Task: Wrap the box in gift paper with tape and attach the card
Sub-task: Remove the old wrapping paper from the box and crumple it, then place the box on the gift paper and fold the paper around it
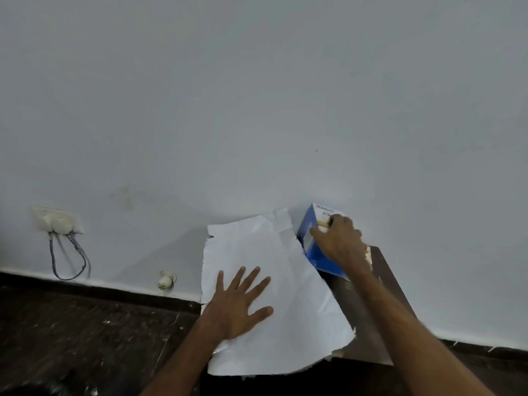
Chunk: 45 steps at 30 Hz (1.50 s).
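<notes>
— Far left first?

— One socket (57,221) on the wall (257,110), with cables (68,264) looping down from it. Hard to count: two at least. Further right, one small white knob (167,280) low on the wall, just above the dark floor (85,332).

— Then the task's things?

— One paper (291,281), white, creased, ragged along its left and near edges. Spread over most of the one dark table (357,310), hiding its left edge, with the far end up against the wall.

— Hands?

— Two. Left hand (240,304) laid flat on the paper near its left edge, palm down, fingers straight and spread. Gripping nothing, only pressing.

— And the box?

— One box (320,255), blue with a white top, right beside the paper's far right edge, at the table's far edge, close to the wall. Tilted, not lying flat. Touching the paper or merely next to it: cannot tell.

— Right hand?

— Right hand (340,241) over the box's top, fingers curled round it, gripping. Something yellowish under the fingers, too blurred to name.

— More of the table?

— Only a dark strip right of the paper, running out to the right edge beneath the right forearm.
</notes>
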Each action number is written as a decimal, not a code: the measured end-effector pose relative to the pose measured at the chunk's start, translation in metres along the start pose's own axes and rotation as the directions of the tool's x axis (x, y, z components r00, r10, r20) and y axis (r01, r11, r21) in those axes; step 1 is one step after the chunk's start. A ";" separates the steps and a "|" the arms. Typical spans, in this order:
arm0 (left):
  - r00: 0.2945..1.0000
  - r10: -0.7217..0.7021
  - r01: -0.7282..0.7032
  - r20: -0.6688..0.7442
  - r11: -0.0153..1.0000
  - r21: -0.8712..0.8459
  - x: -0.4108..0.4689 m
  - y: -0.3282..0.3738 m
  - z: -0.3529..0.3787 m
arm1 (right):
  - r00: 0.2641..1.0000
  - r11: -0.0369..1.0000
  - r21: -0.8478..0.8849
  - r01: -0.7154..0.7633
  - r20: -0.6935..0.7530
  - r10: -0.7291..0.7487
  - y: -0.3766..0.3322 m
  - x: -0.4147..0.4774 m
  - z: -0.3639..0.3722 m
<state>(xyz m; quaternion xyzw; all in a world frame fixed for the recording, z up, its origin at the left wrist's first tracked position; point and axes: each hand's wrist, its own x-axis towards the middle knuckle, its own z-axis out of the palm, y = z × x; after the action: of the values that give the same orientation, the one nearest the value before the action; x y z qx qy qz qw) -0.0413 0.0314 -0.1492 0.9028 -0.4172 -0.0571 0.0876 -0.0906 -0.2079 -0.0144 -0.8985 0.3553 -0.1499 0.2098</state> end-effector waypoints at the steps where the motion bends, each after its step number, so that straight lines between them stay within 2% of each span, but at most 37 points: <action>1: 1.000 -0.006 0.006 -0.006 1.000 -0.004 0.000 0.000 0.002 | 0.999 1.000 -0.008 0.018 -0.050 -0.018 -0.002 0.000 -0.008; 3: 1.000 -0.005 0.004 -0.028 1.000 -0.012 0.002 0.005 0.005 | 0.981 0.993 -0.054 0.104 -0.161 -0.112 -0.013 -0.003 -0.022; 5: 1.000 -0.006 0.006 -0.013 1.000 -0.021 0.003 0.010 0.006 | 0.937 0.964 -0.069 0.257 -0.228 -0.266 -0.034 -0.015 -0.028; 8: 1.000 0.000 0.001 0.011 0.995 -0.102 0.009 0.010 0.002 | 0.905 0.912 -0.029 0.408 -0.119 -0.409 -0.058 -0.044 -0.011; 9: 0.998 -0.025 0.013 -0.050 0.976 -0.215 0.011 0.008 0.001 | 0.905 0.906 -0.026 0.423 -0.051 -0.423 -0.060 -0.055 0.003; 10: 0.977 -0.105 0.024 -0.186 0.918 -0.396 0.012 0.004 0.000 | 0.904 0.903 -0.039 0.428 0.015 -0.428 -0.059 -0.066 0.020; 11: 0.904 -0.260 0.031 -0.340 0.832 -0.554 0.012 -0.001 -0.004 | 0.903 0.901 -0.066 0.429 0.076 -0.424 -0.055 -0.076 0.036; 12: 0.789 -0.441 0.073 -0.428 0.759 -0.647 0.012 -0.009 -0.008 | 0.900 0.897 -0.101 0.431 0.121 -0.418 -0.050 -0.086 0.051; 13: 0.688 -0.581 0.161 -0.436 0.707 -0.688 0.011 -0.019 -0.014 | 0.898 0.890 -0.134 0.435 0.144 -0.416 -0.045 -0.092 0.061; 14: 0.640 -0.670 0.279 -0.377 0.659 -0.698 0.009 -0.028 -0.019 | 0.898 0.888 -0.154 0.433 0.154 -0.412 -0.041 -0.094 0.066; 15: 0.633 -0.728 0.387 -0.262 0.591 -0.707 0.009 -0.036 -0.022 | 0.902 0.892 -0.157 0.423 0.162 -0.400 -0.040 -0.093 0.066; 17: 0.641 -0.767 0.548 0.028 0.432 -0.716 0.009 -0.041 -0.022 | 0.903 0.897 -0.151 0.416 0.189 -0.386 -0.043 -0.090 0.061; 18: 0.646 -0.754 0.573 0.118 0.378 -0.727 0.008 -0.037 -0.023 | 0.898 0.893 -0.160 0.421 0.209 -0.386 -0.044 -0.091 0.058; 20: 0.665 -0.740 0.520 0.102 0.360 -0.775 0.008 -0.031 -0.021 | 0.878 0.888 -0.137 0.439 0.274 -0.392 -0.044 -0.094 0.053; 22: 0.677 -0.736 0.417 -0.010 0.395 -0.819 0.009 -0.024 -0.027 | 0.883 0.924 0.070 0.376 0.274 -0.381 -0.037 -0.093 0.046; 24: 0.691 -0.717 0.289 -0.091 0.390 -0.874 0.010 -0.019 -0.039 | 0.941 0.915 0.285 0.286 0.097 -0.324 -0.021 -0.079 0.037; 25: 0.703 -0.704 0.220 -0.098 0.347 -0.912 0.010 -0.017 -0.045 | 0.968 0.917 0.323 0.232 0.015 -0.250 -0.011 -0.069 0.031; 26: 0.719 -0.690 0.162 -0.082 0.282 -0.946 0.008 -0.014 -0.051 | 0.987 0.928 0.340 0.150 0.001 -0.159 0.000 -0.057 0.026; 28: 0.752 -0.658 0.087 -0.034 0.151 -0.985 0.003 -0.005 -0.062 | 0.987 0.960 0.270 -0.074 0.160 0.031 0.020 -0.041 0.023; 30: 0.782 -0.623 0.059 0.019 0.044 -0.997 0.002 0.001 -0.068 | 0.945 0.975 0.137 -0.172 0.301 0.125 0.034 -0.029 0.033; 31: 0.810 -0.585 0.050 0.044 -0.005 -0.999 0.002 0.004 -0.070 | 0.932 0.971 0.132 -0.200 0.330 0.147 0.036 -0.024 0.036; 34: 0.902 -0.427 0.025 0.065 -0.098 -0.995 0.005 0.015 -0.076 | 0.911 0.883 0.383 -0.270 0.398 0.106 0.031 -0.013 0.039; 36: 0.933 -0.349 0.049 0.090 -0.125 -0.991 0.011 0.025 -0.078 | 0.899 0.831 0.489 -0.267 0.438 0.031 0.016 -0.016 0.036; 38: 0.951 -0.303 0.019 0.052 -0.108 -0.994 0.017 0.031 -0.075 | 0.884 0.826 0.524 -0.207 0.462 -0.071 0.001 -0.023 0.038; 43: 0.919 -0.395 -0.061 -0.023 -0.085 -0.994 0.027 0.042 -0.066 | 0.856 0.955 0.296 0.009 0.492 -0.161 -0.022 -0.038 0.039; 45: 0.897 -0.441 -0.045 -0.008 -0.073 -0.996 0.025 0.041 -0.065 | 0.907 0.978 0.190 0.086 0.390 -0.156 -0.026 -0.042 0.034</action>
<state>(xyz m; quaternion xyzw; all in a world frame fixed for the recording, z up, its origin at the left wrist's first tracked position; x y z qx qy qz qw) -0.0441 -0.0067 -0.0775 0.6049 -0.0836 -0.1969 0.7670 -0.0908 -0.1525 -0.0360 -0.9093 0.2341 -0.0039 0.3442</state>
